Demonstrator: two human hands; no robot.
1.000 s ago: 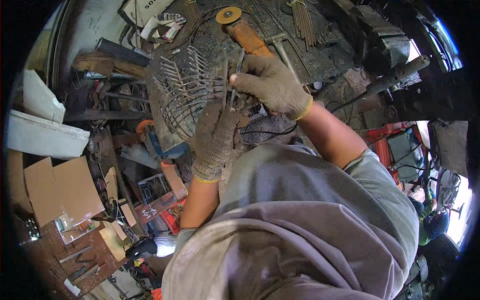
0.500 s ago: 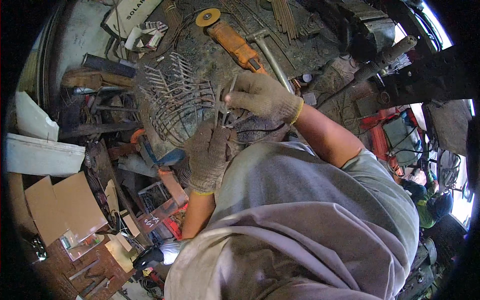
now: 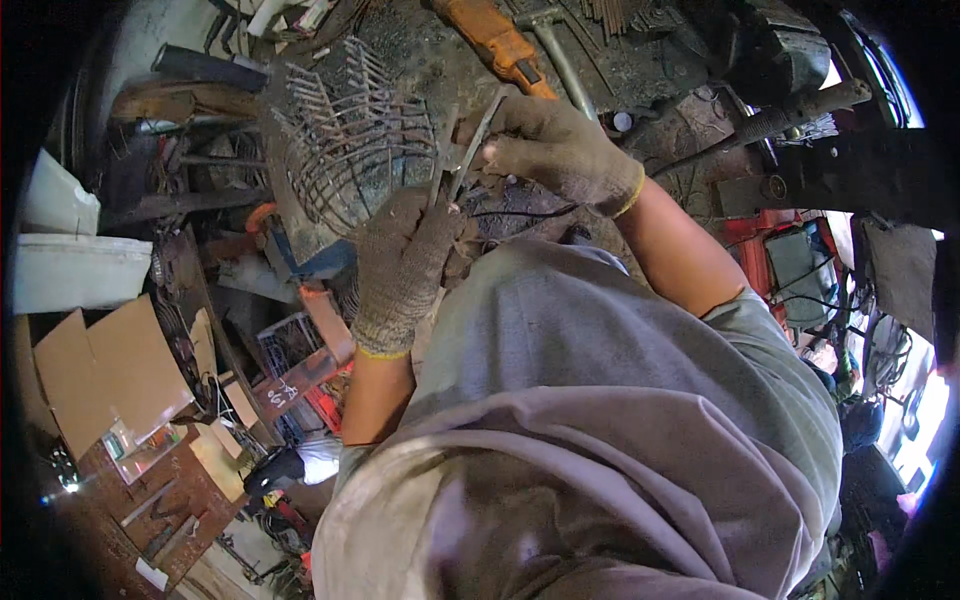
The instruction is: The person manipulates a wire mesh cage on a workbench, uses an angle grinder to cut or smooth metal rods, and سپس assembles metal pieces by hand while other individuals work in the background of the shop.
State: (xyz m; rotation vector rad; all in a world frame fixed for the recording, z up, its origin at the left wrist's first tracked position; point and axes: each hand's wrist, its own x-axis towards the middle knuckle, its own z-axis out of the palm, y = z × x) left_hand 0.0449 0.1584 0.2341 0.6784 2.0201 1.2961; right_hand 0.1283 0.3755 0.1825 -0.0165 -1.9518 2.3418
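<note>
Both my hands wear grey-brown knitted work gloves with yellow cuffs. My left hand (image 3: 400,265) is closed around the lower ends of thin metal pieces that stick up from its fist. One narrow flat strip (image 3: 443,150) stands nearly upright there. A second, brighter metal strip (image 3: 475,145) leans to the right, its upper part against the fingers of my right hand (image 3: 565,150). That hand's fingers are bent and pinched at the strip, the thumb pointing left. How the pieces meet inside the left glove is hidden.
Several bent rods (image 3: 350,160) lie piled left of my hands. Beyond them lie an orange angle grinder (image 3: 495,45) and a hammer (image 3: 562,65). A black cable (image 3: 525,214) runs close below my right hand. Cardboard (image 3: 115,375) lies at the left, near a brown board (image 3: 110,510).
The view has shifted, so the grinder now sits higher and its disc is out of the picture. Both hands remain at the metal strips, which show more plainly now.
</note>
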